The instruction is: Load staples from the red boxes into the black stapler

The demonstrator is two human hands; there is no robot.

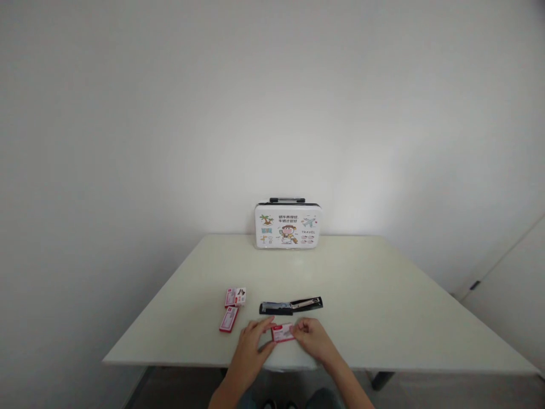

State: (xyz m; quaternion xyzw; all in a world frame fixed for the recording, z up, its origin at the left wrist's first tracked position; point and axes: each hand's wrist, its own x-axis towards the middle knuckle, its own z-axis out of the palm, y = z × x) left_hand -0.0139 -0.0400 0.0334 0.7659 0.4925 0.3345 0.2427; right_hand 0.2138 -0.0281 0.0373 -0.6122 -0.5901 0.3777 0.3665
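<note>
A small pink-and-white staple box (282, 333) is between my hands near the table's front edge. My left hand (252, 344) grips its left end, thumb below and fingers above. At the right end, the curled fingers of my right hand (313, 336) pinch the box; their tips are partly hidden. Just beyond lies a black stapler (291, 306), opened out almost flat with its metal track showing. To the left of my left hand, a similar box (229, 319) lies at a slant, touching or nearly touching more small boxes (235, 296) behind it.
A white case (288, 226) with cartoon prints and a black handle stands upright at the back of the pale table (349, 272), close to the wall. The table's front edge runs just below my hands.
</note>
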